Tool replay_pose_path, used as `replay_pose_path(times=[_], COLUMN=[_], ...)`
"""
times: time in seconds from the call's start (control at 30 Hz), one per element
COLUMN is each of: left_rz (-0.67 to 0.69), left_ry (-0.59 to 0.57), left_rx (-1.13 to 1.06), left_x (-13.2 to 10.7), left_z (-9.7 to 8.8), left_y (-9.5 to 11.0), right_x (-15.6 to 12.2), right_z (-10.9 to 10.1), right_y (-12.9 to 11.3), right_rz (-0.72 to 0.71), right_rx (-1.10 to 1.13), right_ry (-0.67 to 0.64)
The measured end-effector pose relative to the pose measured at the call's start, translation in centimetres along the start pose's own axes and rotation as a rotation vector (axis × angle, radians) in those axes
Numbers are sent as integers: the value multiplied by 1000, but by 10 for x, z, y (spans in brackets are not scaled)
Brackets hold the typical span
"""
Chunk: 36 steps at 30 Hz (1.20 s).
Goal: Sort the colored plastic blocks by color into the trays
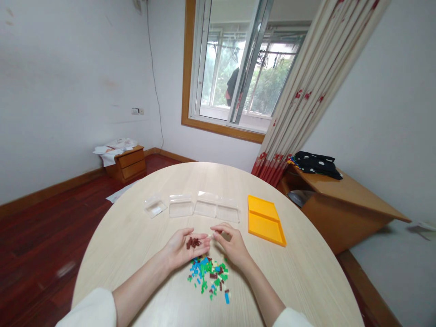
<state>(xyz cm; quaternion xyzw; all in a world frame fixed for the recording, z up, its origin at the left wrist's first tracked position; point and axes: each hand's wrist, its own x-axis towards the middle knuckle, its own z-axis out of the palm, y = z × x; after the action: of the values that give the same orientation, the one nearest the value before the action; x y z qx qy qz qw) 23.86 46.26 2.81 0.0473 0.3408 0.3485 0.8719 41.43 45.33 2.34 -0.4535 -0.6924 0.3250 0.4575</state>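
My left hand point(182, 247) is turned palm up, its fingers stretched out flat, and carries a small heap of dark brown toy bricks point(194, 243). Close to its fingertips is my right hand point(233, 243), thumb and forefinger brought together in a pinch. Something small and pale may be at those fingertips; it is too small to name. Below both hands lies a loose pile of small toy bricks point(207, 272) in blue, green, brown and pale yellow. A single blue brick point(227, 298) lies at the pile's near edge.
Beyond my hands stand several clear plastic boxes in a row, among them a left box point(156, 208) and a right box point(228, 212). A yellow two-part tray point(267, 230) lies to the right. Everything rests on a round pale wooden table point(126, 245).
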Motion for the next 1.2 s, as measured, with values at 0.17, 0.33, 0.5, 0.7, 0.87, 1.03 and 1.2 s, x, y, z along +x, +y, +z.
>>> replay_pose_path(times=[0.17, 0.33, 0.5, 0.7, 0.87, 1.03, 1.2], left_rz=[61, 83, 84, 94, 136, 123, 88], left_ry=[36, 15, 31, 75, 124, 112, 75], left_rx=[-180, -232, -247, -229, -210, -125, -73], left_x=[2, -1, -4, -5, -2, -4, -1], left_z=[-3, -5, -1, 3, 1, 5, 1], left_y=[9, 14, 14, 13, 11, 8, 7], right_x=[-2, -7, -7, -8, -8, -8, -5], right_z=[-1, 6, -1, -7, -3, -2, -1], right_y=[6, 1, -5, -4, -6, -4, 0], right_rz=[10, 2, 106, 110, 57, 86, 82], right_rx=[-83, -145, -125, -176, -249, -181, -60], right_ry=[-67, -294, -422, -489, -486, -442, -132])
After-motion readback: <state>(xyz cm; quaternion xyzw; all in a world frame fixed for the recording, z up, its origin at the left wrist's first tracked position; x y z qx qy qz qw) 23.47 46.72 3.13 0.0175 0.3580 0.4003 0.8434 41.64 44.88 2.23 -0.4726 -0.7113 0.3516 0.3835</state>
